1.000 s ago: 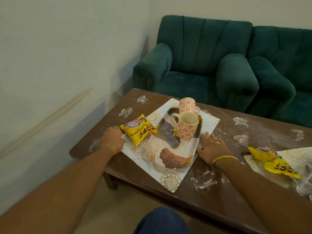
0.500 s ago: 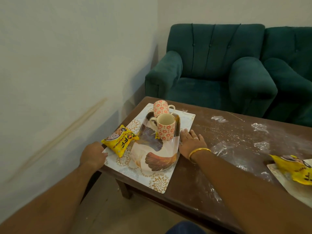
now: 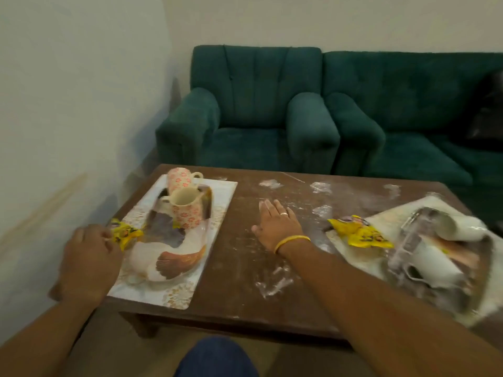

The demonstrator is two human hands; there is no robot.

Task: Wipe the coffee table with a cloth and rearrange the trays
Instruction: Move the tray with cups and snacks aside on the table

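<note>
Brown wood table (image 3: 239, 270): pretty messy, we see white powdery smears and crumpled clear scraps all over the middle and far side.
Left placemat (image 3: 217, 202): white with gold flowers, sits at the left end of the table, its near corner right at the table's near edge.
Left tray (image 3: 174, 254): rests on that placemat, printed with a big brown-and-white bird pattern.
Mugs (image 3: 185, 210): two orange-flowered ones at the far end of the left tray, one just behind the other, both upright as far as we can tell.
Left snack packet (image 3: 126, 234): yellow, on the placemat's left edge, just beside the tray.
Left hand (image 3: 87, 262): we've got it loosely curled at the placemat's near-left corner, fingertips touching the yellow packet; blur is bad, so we can't tell if it's actually gripping anything.
Right hand (image 3: 280, 227): flat and open, palm down on bare wood between the two trays, holding nothing. Ring on one finger, gold bangle (image 3: 292, 242) on the wrist.
Right tray (image 3: 468, 268): at the right end on another placemat, blurry, with white cups (image 3: 451, 227) lying tipped over in it.
Right snack packet (image 3: 359, 232): yellow, on the left edge of that right placemat.
Sofas (image 3: 255, 115): two dark green armchairs past the far edge of the table.
Cloth: we don't spot it in this view.
</note>
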